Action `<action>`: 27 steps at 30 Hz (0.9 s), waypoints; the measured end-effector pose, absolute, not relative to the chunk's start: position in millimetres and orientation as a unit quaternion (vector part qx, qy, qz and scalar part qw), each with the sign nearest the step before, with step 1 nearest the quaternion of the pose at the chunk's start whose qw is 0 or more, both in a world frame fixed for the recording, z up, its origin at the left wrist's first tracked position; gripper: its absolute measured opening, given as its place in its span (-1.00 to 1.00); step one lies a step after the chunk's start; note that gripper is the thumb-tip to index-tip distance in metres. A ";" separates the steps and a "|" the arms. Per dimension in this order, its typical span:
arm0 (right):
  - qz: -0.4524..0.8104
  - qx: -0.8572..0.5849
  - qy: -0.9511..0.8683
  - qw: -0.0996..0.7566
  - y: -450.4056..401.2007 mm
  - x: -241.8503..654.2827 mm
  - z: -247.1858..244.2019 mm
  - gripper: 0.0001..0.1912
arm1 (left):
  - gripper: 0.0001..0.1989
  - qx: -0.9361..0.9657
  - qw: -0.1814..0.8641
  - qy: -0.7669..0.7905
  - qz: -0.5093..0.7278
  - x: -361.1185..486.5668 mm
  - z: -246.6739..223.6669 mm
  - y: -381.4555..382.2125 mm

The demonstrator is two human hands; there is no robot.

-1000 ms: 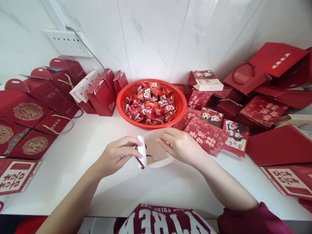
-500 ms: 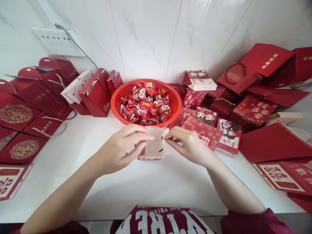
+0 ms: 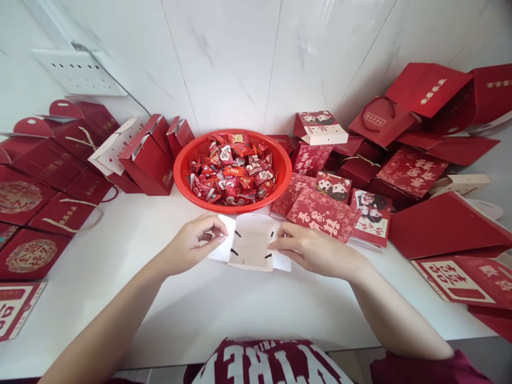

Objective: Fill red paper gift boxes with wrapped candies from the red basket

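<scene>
Paper gift box (image 3: 253, 241), open on white tabletop (image 3: 192, 309), btwn our hands.
Vs. ½ sec ago, its L flap (image 3: 222, 254) & R flap (image 3: 282, 262) are spread wider & four dark cord ends (image 3: 234, 252) show, so we've got the inside in clear view. Our L hand (image 3: 192, 245) curls thumb & fingers at L flap, R hand (image 3: 310, 248) bends over R side; can't tell if either's pinching. Red plastic basket (image 3: 286, 184) of wrapped candies (image 3: 234, 172) just behind.

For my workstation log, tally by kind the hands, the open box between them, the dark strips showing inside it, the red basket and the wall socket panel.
Left hand and right hand: 2
Open box: 1
Dark strips: 4
Red basket: 1
Wall socket panel: 1
Total: 9
</scene>
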State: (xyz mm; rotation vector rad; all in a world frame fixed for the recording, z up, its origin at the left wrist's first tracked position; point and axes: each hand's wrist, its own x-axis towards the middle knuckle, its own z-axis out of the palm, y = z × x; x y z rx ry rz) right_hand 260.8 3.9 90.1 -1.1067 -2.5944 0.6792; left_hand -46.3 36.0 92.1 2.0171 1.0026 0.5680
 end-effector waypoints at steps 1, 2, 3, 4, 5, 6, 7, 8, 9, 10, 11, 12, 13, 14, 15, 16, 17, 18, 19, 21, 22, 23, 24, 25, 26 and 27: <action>0.218 -0.370 -0.895 0.121 5.4 259.5 89.3 -0.74 | -0.89 0.787 0.408 0.404 0.227 -49.3 84.6 37.7; 0.201 -0.362 -0.902 0.126 6.9 258.1 88.5 -0.77 | -0.87 0.783 0.404 0.414 0.229 -51.3 77.9 38.6; 0.184 -0.351 -0.908 0.133 8.4 256.6 87.6 -0.79 | -0.86 0.785 0.393 0.425 0.223 -52.1 72.6 38.5; 0.167 -0.338 -0.915 0.140 9.7 255.1 86.7 -0.81 | -0.83 0.791 0.374 0.436 0.211 -51.8 69.3 37.4; 0.151 -0.326 -0.922 0.145 10.7 253.5 85.8 -0.83 | -0.79 0.799 0.351 0.447 0.195 -50.4 68.3 35.3; 0.136 -0.316 -0.928 0.146 11.1 251.9 85.1 -0.84 | -0.74 0.807 0.328 0.458 0.177 -48.0 69.7 32.4; 0.123 -0.307 -0.933 0.145 11.1 250.2 84.8 -0.84 | -0.70 0.811 0.311 0.470 0.158 -44.9 73.2 28.9; 0.113 -0.299 -0.937 0.143 10.5 248.4 84.8 -0.83 | -0.65 0.812 0.300 0.481 0.141 -41.2 78.3 25.2; 0.109 -0.291 -0.940 0.141 9.5 246.3 85.0 -0.82 | -0.62 0.812 0.296 0.488 0.122 -37.4 84.4 21.7; 0.110 -0.283 -0.942 0.140 8.0 243.9 85.3 -0.81 | -0.59 0.811 0.297 0.493 0.105 -33.7 91.0 18.7; 0.114 -0.275 -0.944 0.142 6.1 241.3 85.5 -0.81 | -0.56 0.811 0.302 0.494 0.088 -30.4 97.5 16.5; 0.119 -0.265 -0.946 0.145 4.0 238.4 85.3 -0.81 | -0.53 0.813 0.308 0.489 0.073 -27.8 103.4 15.3; 0.126 -0.256 -0.947 0.149 1.7 235.6 84.6 -0.81 | -0.51 0.817 0.313 0.480 0.060 -26.1 108.4 15.1; 0.131 -0.249 -0.947 0.153 -0.6 233.0 83.3 -0.80 | -0.49 0.824 0.316 0.468 0.049 -25.4 112.4 16.0; 0.134 -0.246 -0.947 0.158 -2.8 230.8 81.5 -0.80 | -0.45 0.832 0.320 0.451 0.038 -25.8 115.2 17.9; 0.138 -0.247 -0.945 0.163 -4.6 229.4 79.3 -0.80 | -0.40 0.842 0.326 0.429 0.028 -27.2 116.9 20.3; 0.143 -0.250 -0.942 0.170 -6.0 228.9 76.8 -0.81 | -0.34 0.851 0.332 0.406 0.020 -29.6 117.7 23.1; 0.150 -0.258 -0.938 0.180 -7.0 229.3 74.1 -0.81 | -0.29 0.860 0.338 0.383 0.013 -32.8 117.6 25.7; 0.156 -0.267 -0.932 0.191 -7.5 230.7 71.4 -0.78 | -0.25 0.866 0.343 0.363 0.005 -36.4 116.7 27.9; 0.167 -0.290 -0.919 0.209 -7.7 235.4 65.6 -0.56 | -0.21 0.874 0.352 0.334 -0.016 -44.1 113.1 29.9; 0.172 -0.305 -0.912 0.215 -7.5 238.2 62.4 -0.42 | -0.20 0.875 0.356 0.326 -0.028 -47.4 110.3 29.7; 0.177 -0.322 -0.904 0.220 -7.4 241.0 59.0 -0.30 | -0.18 0.875 0.360 0.321 -0.037 -50.1 107.0 28.8; 0.183 -0.338 -0.896 0.222 -7.2 243.5 55.0 -0.19 | -0.15 0.874 0.363 0.320 -0.039 -51.8 103.0 27.6; 0.193 -0.350 -0.889 0.222 -7.1 245.4 50.7 -0.10 | -0.10 0.872 0.365 0.324 -0.032 -52.6 98.6 26.4; 0.208 -0.358 -0.884 0.220 -7.0 246.8 46.0 -0.03 | -0.04 0.869 0.364 0.333 -0.018 -52.5 93.7 25.6; 0.228 -0.362 -0.878 0.215 -6.8 247.7 41.2 0.01 | 0.04 0.868 0.360 0.343 0.001 -51.5 88.5 25.4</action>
